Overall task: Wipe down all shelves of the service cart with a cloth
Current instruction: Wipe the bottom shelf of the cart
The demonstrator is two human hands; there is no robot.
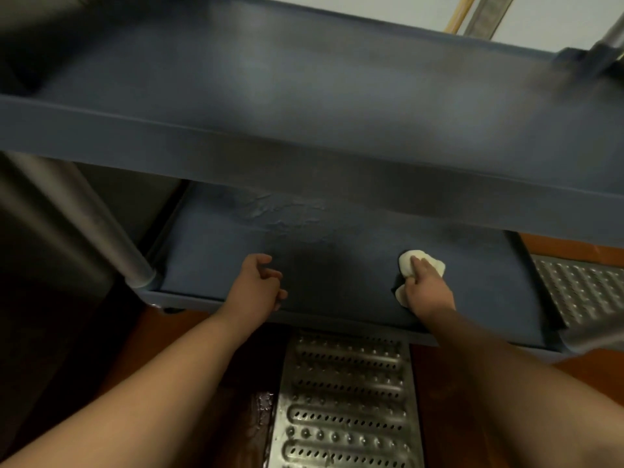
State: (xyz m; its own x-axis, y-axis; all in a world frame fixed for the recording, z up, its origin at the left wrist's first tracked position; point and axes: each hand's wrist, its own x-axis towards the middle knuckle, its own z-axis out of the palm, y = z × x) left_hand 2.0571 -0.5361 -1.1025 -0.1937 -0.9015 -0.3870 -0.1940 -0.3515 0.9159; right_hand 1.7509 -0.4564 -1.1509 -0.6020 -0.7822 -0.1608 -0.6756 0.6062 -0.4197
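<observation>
Two bare forearms reached forward over a perforated metal floor grate [344, 400] toward the blue service cart's lower shelf [209, 258]. The right hand [427, 287] pressed a white cloth [410, 260] flat against the shelf's right half, near the front lip, fingers lying over it. The left hand [256, 285] hovered above the left-centre, fingers loosely curled, holding nothing. A wet smear [280, 214] lay farther back. The upper shelf [304, 96] overhung, hiding the lower shelf's rear. A grey post [101, 231] stood at the front-left corner.
</observation>
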